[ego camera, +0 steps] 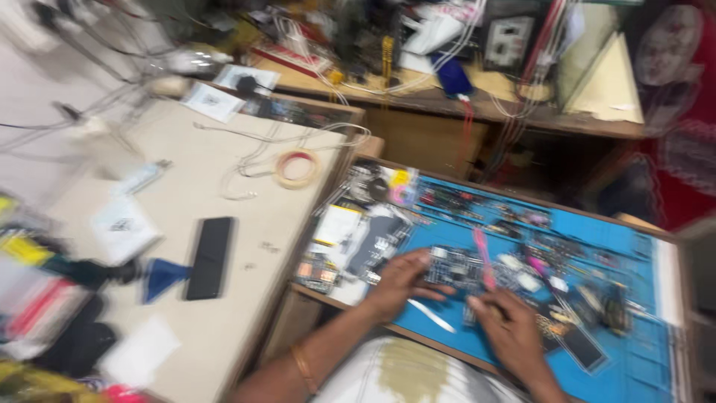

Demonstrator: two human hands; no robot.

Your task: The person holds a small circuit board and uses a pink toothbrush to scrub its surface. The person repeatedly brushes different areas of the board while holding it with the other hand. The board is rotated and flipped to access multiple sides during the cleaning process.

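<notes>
Head view, motion-blurred: circuit board [456, 269] lies lower centre on blue mat [634, 358], long axis roughly left-right. Left hand [399, 282] grips its left edge; right hand [507, 328], apparently pinching something below it, sits nearer frame bottom.

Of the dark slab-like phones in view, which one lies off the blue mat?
The black phone on the beige table, left of both hands. The other dark slab lies on the blue mat, beside the right hand.
</notes>
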